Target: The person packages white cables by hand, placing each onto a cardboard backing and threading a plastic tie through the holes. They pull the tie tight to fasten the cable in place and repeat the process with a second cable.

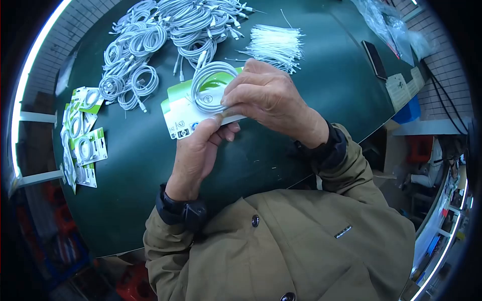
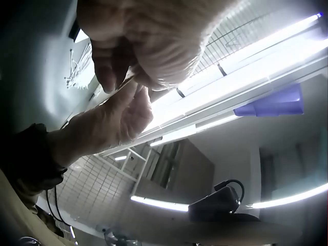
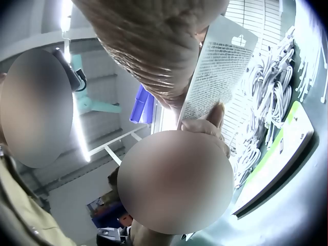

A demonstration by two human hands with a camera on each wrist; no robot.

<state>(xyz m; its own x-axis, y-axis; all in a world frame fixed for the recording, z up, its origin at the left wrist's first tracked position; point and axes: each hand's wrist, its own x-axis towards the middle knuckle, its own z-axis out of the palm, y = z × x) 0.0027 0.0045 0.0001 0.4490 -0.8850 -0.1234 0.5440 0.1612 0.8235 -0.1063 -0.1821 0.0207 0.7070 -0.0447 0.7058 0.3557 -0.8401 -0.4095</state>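
My left hand [image 1: 197,148] holds a white-and-green packaging card [image 1: 175,114] by its lower edge, thumb on the front and fingers behind. A coiled white cable [image 1: 197,93] lies against the card's face. At the coil's right side, my right hand [image 1: 273,98] pinches the cable with thumb and fingertips, overlapping the card there. The card's printed back [image 3: 218,64], with a hanging hole near the top, faces the right wrist view. In the left wrist view the left hand [image 2: 148,43] hides most of the card, and the right hand [image 2: 110,120] shows beyond.
Several coiled white cables [image 1: 186,25] are heaped at the back of the green table [image 1: 331,65]. Beside them lies a bundle of white cable ties [image 1: 275,46]. Packed cards with cables [image 1: 85,149] lie at the left. A phone [image 1: 374,59] lies at the right; more cards [image 3: 279,156] lie below the hands.
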